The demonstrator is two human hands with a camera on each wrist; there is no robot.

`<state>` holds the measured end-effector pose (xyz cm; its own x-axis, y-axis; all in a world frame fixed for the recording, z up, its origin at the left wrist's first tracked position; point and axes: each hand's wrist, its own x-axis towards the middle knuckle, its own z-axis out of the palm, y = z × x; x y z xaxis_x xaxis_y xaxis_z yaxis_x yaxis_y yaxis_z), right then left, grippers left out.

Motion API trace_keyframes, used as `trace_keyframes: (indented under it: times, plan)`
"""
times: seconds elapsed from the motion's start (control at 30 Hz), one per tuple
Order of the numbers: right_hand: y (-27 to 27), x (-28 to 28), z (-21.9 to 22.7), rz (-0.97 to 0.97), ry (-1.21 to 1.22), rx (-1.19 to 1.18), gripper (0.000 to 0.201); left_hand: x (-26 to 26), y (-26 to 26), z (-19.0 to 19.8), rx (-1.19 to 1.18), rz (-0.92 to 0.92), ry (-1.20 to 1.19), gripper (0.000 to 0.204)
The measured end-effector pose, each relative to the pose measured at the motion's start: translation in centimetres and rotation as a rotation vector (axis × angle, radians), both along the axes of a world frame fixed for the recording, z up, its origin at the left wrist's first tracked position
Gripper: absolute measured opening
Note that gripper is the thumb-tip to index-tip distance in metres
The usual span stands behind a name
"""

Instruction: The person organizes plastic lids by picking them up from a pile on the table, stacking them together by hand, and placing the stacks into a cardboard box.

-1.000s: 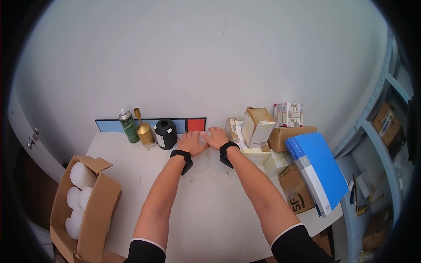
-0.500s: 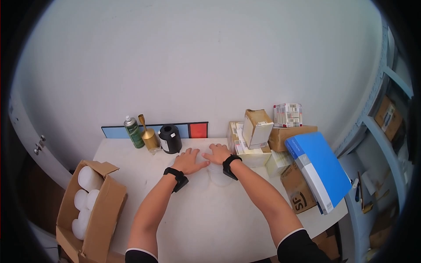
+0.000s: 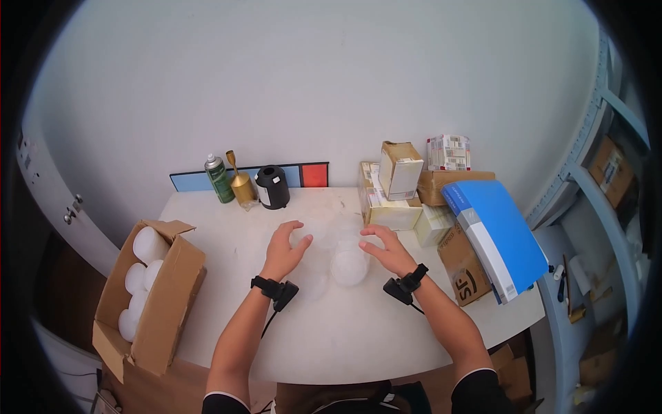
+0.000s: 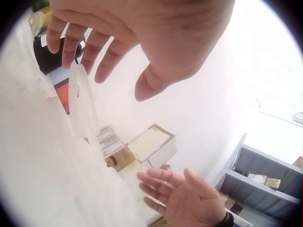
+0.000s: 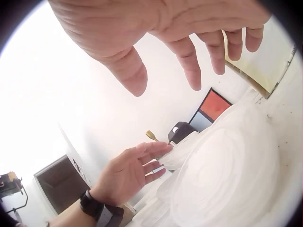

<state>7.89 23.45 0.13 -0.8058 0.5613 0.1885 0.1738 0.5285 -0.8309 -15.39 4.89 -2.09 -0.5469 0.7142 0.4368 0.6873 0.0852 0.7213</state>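
Observation:
Translucent round plastic pieces, lids or shallow tubs by their look, lie between the hands at mid-table; the clearest is a whitish round piece. In the right wrist view a broad translucent disc fills the lower right, with more overlapping behind it. A thin upright rim of clear plastic shows in the left wrist view. My left hand hovers left of these pieces, fingers spread and relaxed, holding nothing. On their right side, my right hand is held palm inward, thumb and fingers apart, also holding nothing.
An open cardboard box of white cylindrical items stands at left. Along the back are a spray can, a brass-coloured vessel and a black canister. Stacked boxes and a blue binder occupy the right.
Both hands have drawn back toward the body from the far part of the table and moved apart. The translucent pieces between them now show more fully. The head view has shifted.

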Motion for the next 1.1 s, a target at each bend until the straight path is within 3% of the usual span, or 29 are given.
trace_keyframes:
  times: [0.1, 0.13, 0.27, 0.37, 0.5, 0.6, 0.7, 0.8, 0.9, 1.1]
  plan:
    - [0.2, 3.5, -1.0, -0.095, 0.115, -0.459, 0.031, 1.5, -0.2, 0.7, 0.06, 0.034, -0.264, 0.042]
    - [0.0, 4.5, -1.4, -0.139, 0.152, -0.611, 0.027, 1.7, -0.1, 0.4, 0.04, 0.053, -0.252, 0.041]
    - [-1.0, 6.6, -5.1, -0.388, 0.406, -0.846, 0.013, 2.4, 0.1, -0.3, 0.014, 0.072, -0.27, 0.033]
    - [-1.6, 7.6, -6.0, -0.318, 0.469, -0.963, 0.015, 3.5, -1.3, 0.1, 0.034, 0.071, -0.195, 0.031]
    - [-0.7, 7.0, -6.9, -0.27, 0.467, -0.784, 0.007, 2.9, -3.8, -0.4, 0.101, 0.118, 0.063, 0.035]
    - [0.6, 7.0, -7.1, -0.202, 0.438, -0.853, 0.006, 0.4, -5.3, -1.2, 0.127, 0.324, 0.112, 0.034]
    - [1.2, 7.4, -7.2, -0.149, 0.387, -0.867, 0.008, -1.8, -6.0, -1.7, 0.147, 0.495, -0.154, 0.035]
    - [1.2, 7.5, -6.8, -0.112, 0.37, -0.887, 0.01, -2.4, -6.3, -2.2, 0.1, 0.463, -0.385, 0.034]
    - [1.2, 7.7, -7.0, -0.105, 0.367, -0.89, 0.01, -4.5, -5.9, -5.9, 0.271, 0.378, -0.464, 0.031]
    - [0.9, 7.6, -6.2, -0.112, 0.351, -0.885, 0.012, -3.0, -5.3, -6.5, 0.326, 0.312, -0.6, 0.028]
